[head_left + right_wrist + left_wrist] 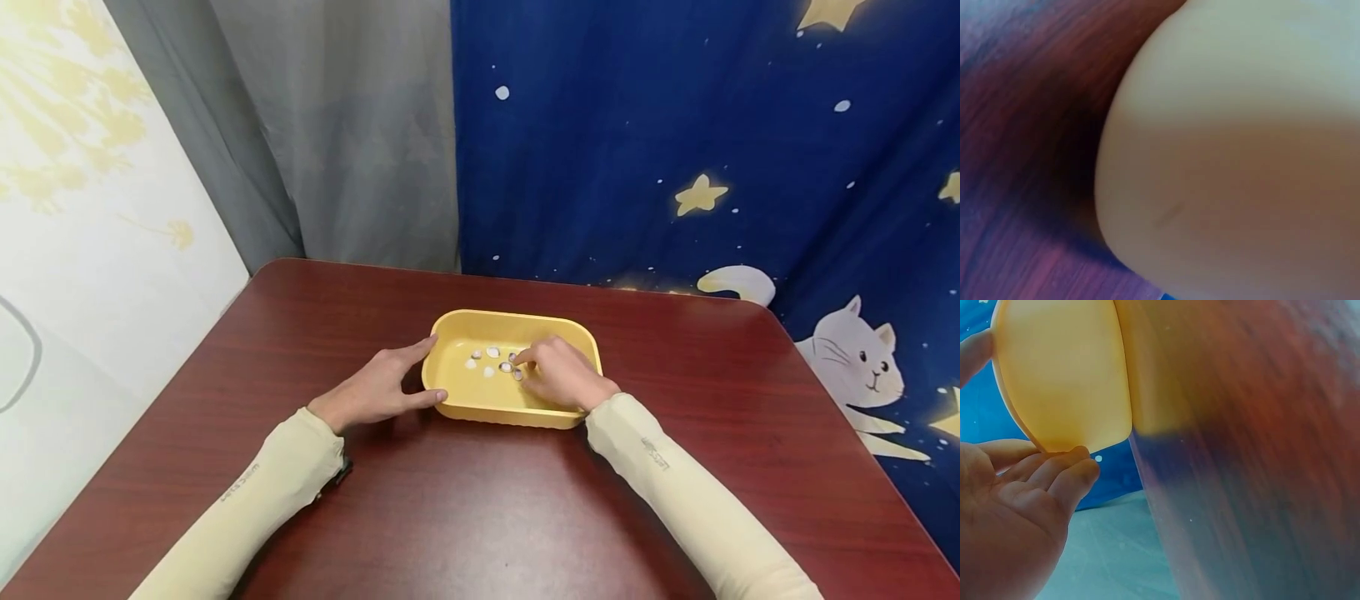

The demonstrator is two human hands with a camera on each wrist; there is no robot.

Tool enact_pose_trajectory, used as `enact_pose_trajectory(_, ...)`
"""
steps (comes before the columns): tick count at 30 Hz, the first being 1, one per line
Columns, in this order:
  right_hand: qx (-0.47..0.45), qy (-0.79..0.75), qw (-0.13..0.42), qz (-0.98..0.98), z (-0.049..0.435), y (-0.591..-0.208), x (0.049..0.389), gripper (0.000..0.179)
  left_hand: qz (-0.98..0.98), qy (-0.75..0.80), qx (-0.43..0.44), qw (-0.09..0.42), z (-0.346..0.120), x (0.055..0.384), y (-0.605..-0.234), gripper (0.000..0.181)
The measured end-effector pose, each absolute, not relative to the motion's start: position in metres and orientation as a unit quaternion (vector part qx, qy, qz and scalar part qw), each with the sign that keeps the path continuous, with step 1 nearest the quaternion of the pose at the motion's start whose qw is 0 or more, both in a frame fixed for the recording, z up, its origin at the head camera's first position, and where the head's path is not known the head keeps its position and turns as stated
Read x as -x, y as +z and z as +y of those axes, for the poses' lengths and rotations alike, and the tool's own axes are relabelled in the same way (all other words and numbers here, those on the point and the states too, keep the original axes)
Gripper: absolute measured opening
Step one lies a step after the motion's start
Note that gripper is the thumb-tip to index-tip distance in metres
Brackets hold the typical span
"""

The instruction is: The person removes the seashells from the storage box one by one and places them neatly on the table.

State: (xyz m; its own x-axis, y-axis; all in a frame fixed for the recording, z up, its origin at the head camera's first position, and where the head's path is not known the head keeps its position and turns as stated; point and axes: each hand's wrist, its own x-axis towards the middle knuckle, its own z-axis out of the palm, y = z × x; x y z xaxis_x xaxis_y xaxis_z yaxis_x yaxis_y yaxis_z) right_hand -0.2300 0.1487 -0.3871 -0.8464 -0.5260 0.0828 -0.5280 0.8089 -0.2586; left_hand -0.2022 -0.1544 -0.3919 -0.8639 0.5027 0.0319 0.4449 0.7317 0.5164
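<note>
A yellow plastic tub (517,416) sits on the table with several small white and grey shell-like pieces (489,372) on its floor. My left hand (378,387) holds the tub's left end, thumb at the near corner and fingers at the far one. In the left wrist view its bent fingertips (1088,464) meet the tub's outer wall (1066,375). My right hand (561,373) reaches into the tub's right half, index finger bent down beside the pieces. Whether it pinches one I cannot tell. Only the tub's outer wall (1222,156) shows large in the right wrist view; that hand is hidden there.
The dark red wooden table (480,508) has rounded far corners. A grey curtain (360,133) and a blue star-patterned curtain (600,150) hang right behind its far edge. A white panel (97,217) with yellow flower prints stands at the left.
</note>
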Motion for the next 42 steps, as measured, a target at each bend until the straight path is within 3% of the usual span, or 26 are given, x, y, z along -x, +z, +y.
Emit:
enact_pose_trajectory(21, -0.290, 0.135, 0.031, -0.947, 0.142, -0.392, 0.236, 0.009, 0.930, 0.261, -0.253, 0.059, -0.155, 0.204, -0.389, 0.097)
enact_pose_trajectory(34, -0.294, 0.127, 0.012, -0.947, 0.142, -0.392, 0.237, 0.020, 0.930, 0.263, -0.249, 0.064, -0.156, 0.204, -0.390, 0.097)
enact_pose_trajectory(42, -0.306, 0.161, 0.014, -0.938, 0.145, -0.381, 0.232, 0.015, 0.931, 0.260, -0.248, 0.060, -0.156, 0.206, -0.390, 0.096)
